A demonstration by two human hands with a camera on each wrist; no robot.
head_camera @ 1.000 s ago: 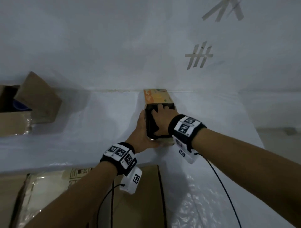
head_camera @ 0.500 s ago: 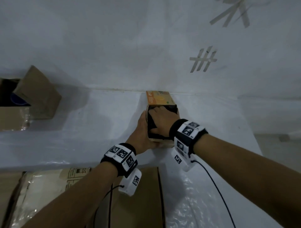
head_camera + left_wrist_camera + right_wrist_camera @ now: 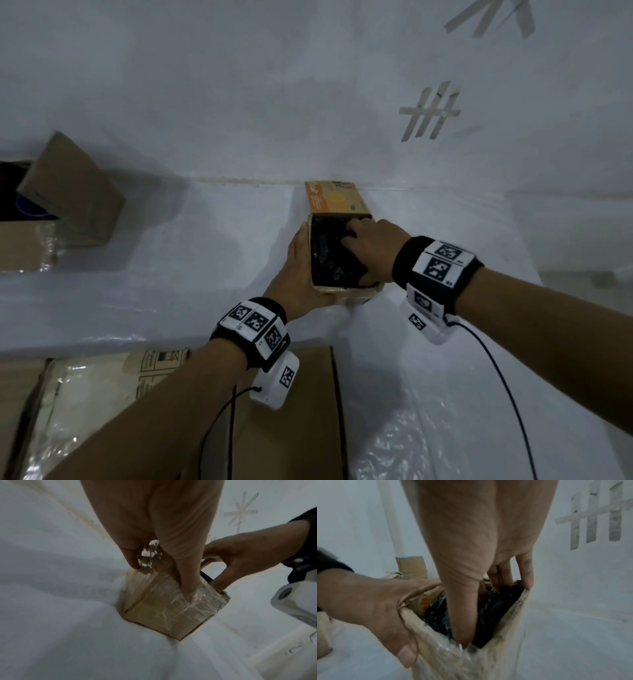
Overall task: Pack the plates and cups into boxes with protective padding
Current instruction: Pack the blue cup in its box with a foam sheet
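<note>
A small taped cardboard box (image 3: 346, 295) stands on the white-covered table (image 3: 205, 260) against the wall, its orange flap (image 3: 334, 200) folded back. Crinkled black padding (image 3: 325, 255) fills the opening. My left hand (image 3: 299, 274) grips the box's left side, with the thumb lying on the taped near face (image 3: 163, 612). My right hand (image 3: 373, 243) reaches in from the right. Its thumb and fingers (image 3: 460, 615) press straight down into the black padding (image 3: 496, 608). Whatever lies under the padding is hidden.
At the far left stands an open cardboard box (image 3: 72, 198) with something blue inside. A flat carton (image 3: 301, 411) and a clear plastic sheet (image 3: 85, 394) lie below the table's near edge. Tape marks (image 3: 430, 111) are on the wall.
My right hand has shifted from the middle of the box opening toward its far right, uncovering more black padding. My left hand has kept its hold on the box.
</note>
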